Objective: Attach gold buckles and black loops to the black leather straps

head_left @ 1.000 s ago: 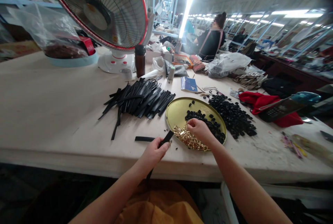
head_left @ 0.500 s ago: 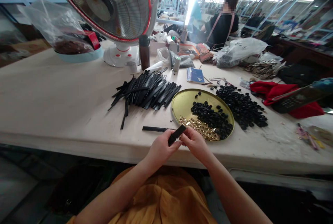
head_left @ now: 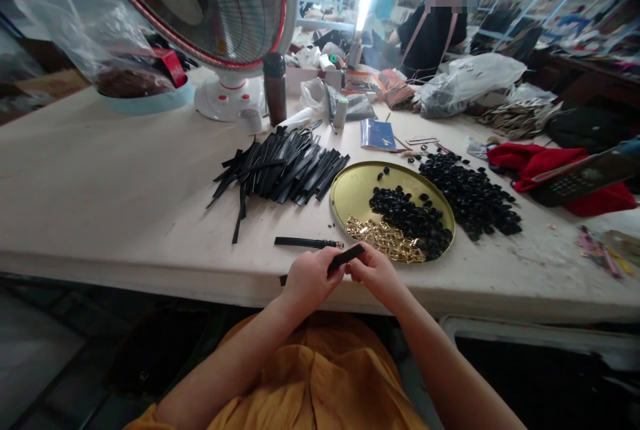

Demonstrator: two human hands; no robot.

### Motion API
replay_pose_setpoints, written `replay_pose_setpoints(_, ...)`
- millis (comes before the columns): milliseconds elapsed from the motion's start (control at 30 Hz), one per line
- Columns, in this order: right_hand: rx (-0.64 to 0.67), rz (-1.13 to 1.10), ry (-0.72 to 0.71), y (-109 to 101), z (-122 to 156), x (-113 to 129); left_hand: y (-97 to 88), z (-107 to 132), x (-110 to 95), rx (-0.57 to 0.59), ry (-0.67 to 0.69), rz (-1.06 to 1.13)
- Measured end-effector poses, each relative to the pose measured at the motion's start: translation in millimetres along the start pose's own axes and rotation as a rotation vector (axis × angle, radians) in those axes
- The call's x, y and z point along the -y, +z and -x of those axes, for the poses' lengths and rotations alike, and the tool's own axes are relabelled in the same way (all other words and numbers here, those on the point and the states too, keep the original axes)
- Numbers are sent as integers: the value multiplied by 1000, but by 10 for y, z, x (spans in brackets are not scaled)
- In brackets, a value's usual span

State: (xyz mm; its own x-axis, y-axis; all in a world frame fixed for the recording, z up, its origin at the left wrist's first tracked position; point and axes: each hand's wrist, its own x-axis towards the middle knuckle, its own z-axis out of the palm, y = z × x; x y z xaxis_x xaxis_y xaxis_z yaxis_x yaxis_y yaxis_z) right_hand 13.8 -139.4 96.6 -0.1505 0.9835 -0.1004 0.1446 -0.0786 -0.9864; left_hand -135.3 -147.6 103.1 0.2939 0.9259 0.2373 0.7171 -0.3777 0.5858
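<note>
My left hand [head_left: 310, 278] is closed round a black strap [head_left: 346, 257] at the table's near edge. My right hand [head_left: 374, 273] pinches at the strap's free end, fingers pressed together; whether it also holds a small gold piece I cannot make out. Just beyond my hands lies a round gold tray [head_left: 355, 191] holding gold metal buckles [head_left: 387, 240] and small black pieces [head_left: 410, 220]. A single black strap with a metal end [head_left: 306, 242] lies flat on the table to the left of the tray. Farther back sits a pile of black straps [head_left: 283, 169].
A heap of black pieces [head_left: 470, 193] lies right of the tray, with red cloth [head_left: 530, 173] and a calculator [head_left: 583, 180] beyond. A large fan [head_left: 210, 3], a dark bottle [head_left: 275, 97], a blue booklet [head_left: 377, 135] and plastic bags stand at the back. A person [head_left: 433, 23] works across the table.
My right hand left the gold buckles in the tray and came back to the strap end. Both hands drew together at the table's near edge.
</note>
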Motion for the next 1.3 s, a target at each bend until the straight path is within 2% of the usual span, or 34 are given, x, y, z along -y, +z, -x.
replay_pose_setpoints(100,-2,13,15,13,26,7,1,1,5,-4,-31,87)
replay_pose_setpoints(200,-13,27,3,20,62,11,6,-29,5,10,-170,428)
replay_pose_setpoints(300,-26,45,-67,25,92,-24,5,-68,-11,143,-350,868)
replay_pose_setpoints(400,-43,57,-139,38,106,-89,-1,-80,-34,271,-454,1081)
replay_pose_setpoints(500,-61,-1,-146,52,107,-122,-8,-68,-39,189,-433,1045)
replay_pose_setpoints(600,-62,-193,-37,60,110,-88,-18,-50,-23,100,-391,968)
replay_pose_setpoints(800,-31,-564,233,55,128,28,-7,18,22,208,-426,950)
replay_pose_setpoints(900,-83,-635,239,39,102,31,3,61,75,203,-404,891)
replay_pose_setpoints(1033,-196,-721,262,34,38,7,-20,116,134,213,-306,657)
replay_pose_setpoints(1167,-161,-798,342,144,40,-18,-54,114,123,200,-148,460)
replay_pose_setpoints(1300,-148,-796,305,292,93,-71,-44,63,105,202,-122,455)
